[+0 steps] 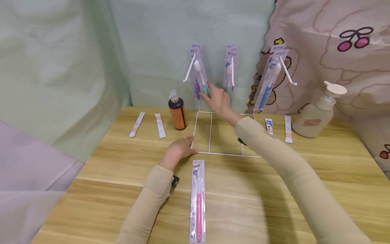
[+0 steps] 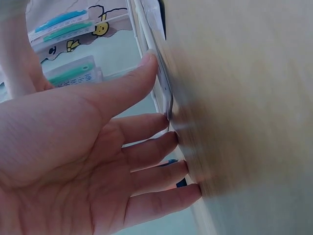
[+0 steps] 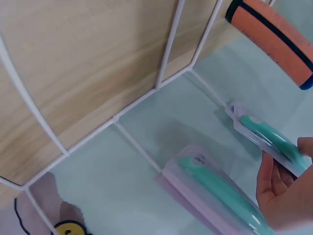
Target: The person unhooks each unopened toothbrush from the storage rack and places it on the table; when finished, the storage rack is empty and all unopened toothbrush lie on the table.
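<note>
A white wire rack (image 1: 225, 154) stands on the table, packaged toothbrushes hanging from its three hooks. My right hand (image 1: 218, 100) pinches the lower end of a packaged toothbrush (image 3: 266, 134) with a green handle, on the left hook. Another green-handled packaged toothbrush (image 3: 215, 186) hangs on the middle hook, and blue-handled packaged toothbrush (image 1: 268, 84) on the right one. At the rack's front left corner my left hand (image 1: 179, 148) rests with fairly straight fingers, thumb against the wire, fingertips touching the tabletop. A packaged pink toothbrush (image 1: 198, 210) lies in front of the rack.
Left of the rack stand an orange and dark pump bottle (image 1: 177, 115) and two slim sachets, one a white sachet (image 1: 159, 125). To its right are a small toothpaste tube (image 1: 268, 125), another sachet (image 1: 287, 128) and a cream pump bottle (image 1: 313, 117). Curtains hang behind.
</note>
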Available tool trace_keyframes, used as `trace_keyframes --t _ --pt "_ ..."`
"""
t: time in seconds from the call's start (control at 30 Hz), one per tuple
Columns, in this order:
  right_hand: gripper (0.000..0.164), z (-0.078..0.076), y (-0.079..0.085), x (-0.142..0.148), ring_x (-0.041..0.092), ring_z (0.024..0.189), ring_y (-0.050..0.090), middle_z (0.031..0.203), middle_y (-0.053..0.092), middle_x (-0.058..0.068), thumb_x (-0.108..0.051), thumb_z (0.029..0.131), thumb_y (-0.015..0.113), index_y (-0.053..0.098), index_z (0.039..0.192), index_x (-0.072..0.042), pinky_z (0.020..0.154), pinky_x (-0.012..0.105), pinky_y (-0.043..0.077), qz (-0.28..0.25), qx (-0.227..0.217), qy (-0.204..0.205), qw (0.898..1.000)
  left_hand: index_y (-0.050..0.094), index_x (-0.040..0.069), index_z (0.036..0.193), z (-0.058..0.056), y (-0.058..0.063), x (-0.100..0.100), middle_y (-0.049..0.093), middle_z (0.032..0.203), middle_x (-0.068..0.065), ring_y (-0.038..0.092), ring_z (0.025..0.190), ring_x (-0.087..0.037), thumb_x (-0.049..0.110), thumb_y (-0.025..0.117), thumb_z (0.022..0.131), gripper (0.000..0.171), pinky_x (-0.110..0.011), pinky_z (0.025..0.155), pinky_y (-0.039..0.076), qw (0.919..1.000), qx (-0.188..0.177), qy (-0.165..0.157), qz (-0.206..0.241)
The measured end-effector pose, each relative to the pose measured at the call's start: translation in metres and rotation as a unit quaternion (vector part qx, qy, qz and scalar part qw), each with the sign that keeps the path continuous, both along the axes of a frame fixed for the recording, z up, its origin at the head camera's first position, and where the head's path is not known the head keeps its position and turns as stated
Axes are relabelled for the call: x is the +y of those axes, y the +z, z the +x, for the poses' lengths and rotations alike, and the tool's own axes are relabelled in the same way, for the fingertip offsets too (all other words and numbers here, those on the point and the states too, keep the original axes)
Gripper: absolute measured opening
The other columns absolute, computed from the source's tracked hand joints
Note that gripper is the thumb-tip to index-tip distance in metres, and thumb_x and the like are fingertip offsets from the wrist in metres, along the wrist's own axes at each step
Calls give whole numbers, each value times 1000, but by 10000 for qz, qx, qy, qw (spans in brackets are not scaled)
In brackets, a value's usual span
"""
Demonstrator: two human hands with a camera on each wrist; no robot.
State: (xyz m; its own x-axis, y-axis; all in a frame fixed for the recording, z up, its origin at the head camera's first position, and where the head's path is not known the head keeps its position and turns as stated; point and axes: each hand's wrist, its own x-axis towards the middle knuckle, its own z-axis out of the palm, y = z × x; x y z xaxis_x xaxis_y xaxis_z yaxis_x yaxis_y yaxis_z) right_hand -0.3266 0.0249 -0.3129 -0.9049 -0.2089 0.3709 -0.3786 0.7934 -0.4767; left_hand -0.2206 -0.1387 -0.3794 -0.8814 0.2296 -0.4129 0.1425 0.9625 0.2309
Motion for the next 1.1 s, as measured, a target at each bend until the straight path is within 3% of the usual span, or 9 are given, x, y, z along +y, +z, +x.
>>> trace_keyframes --t 0.27,0.47,0.9,1.1 --pt "38 29 -1 17 22 60 50 72 58 9 -40 89 61 56 102 -5 52 34 40 28 198 51 9998 22 7 149 1 0 -4 24 152 -16 30 136 -36 39 54 93 72 -47 110 30 10000 -40 -36 61" --pt "36 48 -1 28 20 61 50 76 60 7 -37 89 63 58 107 -7 52 31 39 -16 -24 232 9997 19 6 149 -1 2 -5 20 153 -16 27 137 -38 38 53 94 72 -49 111 27 9999 -121 -53 45" --pt "27 95 -7 46 17 78 66 92 69 7 -26 87 67 60 104 -6 60 29 53 -469 111 1221 9914 20 2 148 0 1 -4 20 152 -19 28 135 -40 37 52 95 71 -48 111 26 9995 -64 -283 84" --pt "31 112 0 46 16 80 66 96 68 6 -27 86 68 61 109 -7 63 28 55 -498 29 1301 9902 19 3 148 -2 1 -4 18 153 -19 27 135 -41 37 51 95 71 -50 111 26 9995 -69 -281 151"
